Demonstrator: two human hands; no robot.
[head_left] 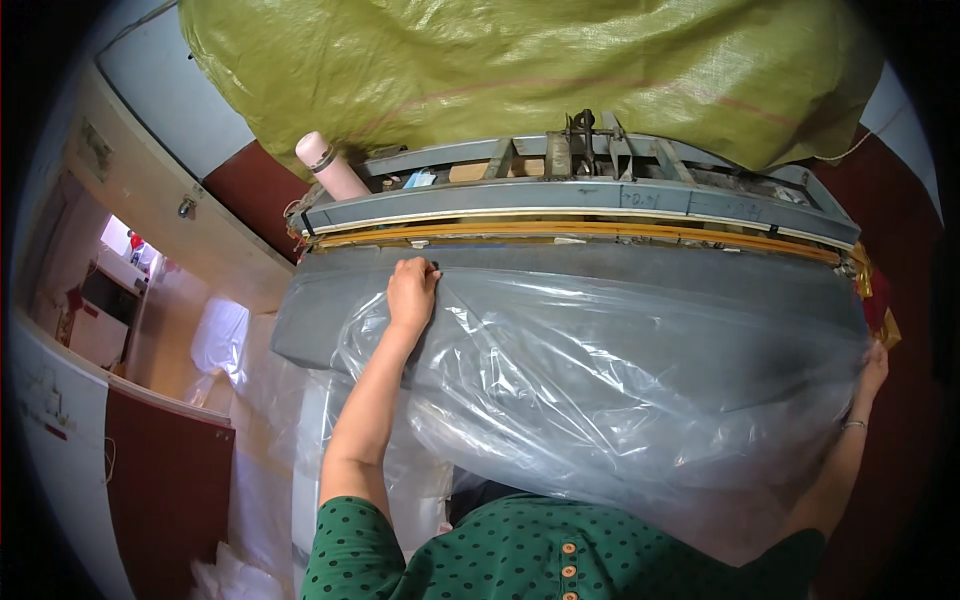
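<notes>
A wide sheet of clear plastic film [560, 375] lies over the grey work surface [325, 305] of a long machine and hangs down over its near edge. My left hand [410, 290] is closed on the film's upper edge, left of the middle and close to the machine's orange-edged bar [560, 228]. Far to the right, my right hand [875, 370] is closed on the film's other end at the side of the surface. Between both hands the film's upper edge runs nearly straight, with shiny creases below it.
Behind the bar stands a grey metal frame [480, 197] with a dark clamp-like part [586, 140]. A pink bottle [333, 168] leans in its left end. A yellow-green woven sheet [530, 70] hangs behind. At left are an open door [170, 190] and more plastic film [260, 440].
</notes>
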